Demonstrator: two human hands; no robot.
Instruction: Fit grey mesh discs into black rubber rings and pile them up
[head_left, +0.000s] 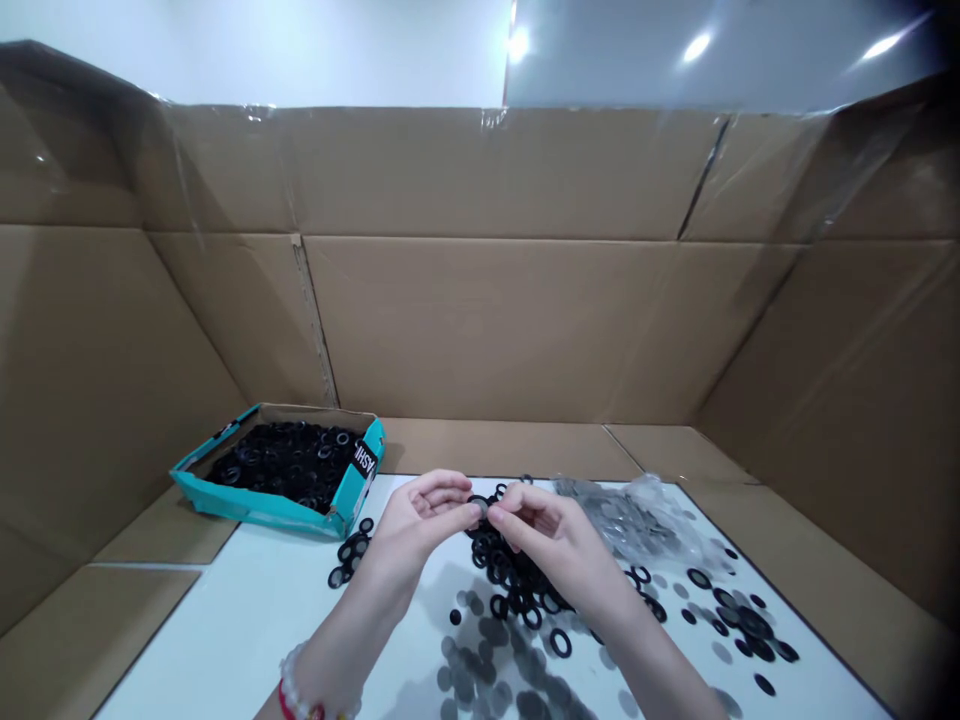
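Near the middle of the head view, my left hand point(427, 518) and my right hand point(541, 525) meet fingertip to fingertip. Between them is a small black ring point(478, 506) with a greyish disc at its centre, pinched by the left thumb and fingers. The right thumb and index finger touch its right edge; whether they hold a separate piece is too small to tell. Beneath the hands lies a pile of black rings point(514, 575) on the white table point(247, 620). Grey translucent discs point(480, 665) are scattered nearer to me.
A teal box point(262, 508) full of black rings stands at the left. A few rings point(351, 553) lie beside my left wrist. Behind my right hand is a clear plastic bag point(645, 520) of grey discs. Black discs point(754, 622) lie at the right. Cardboard walls point(487, 330) surround the table.
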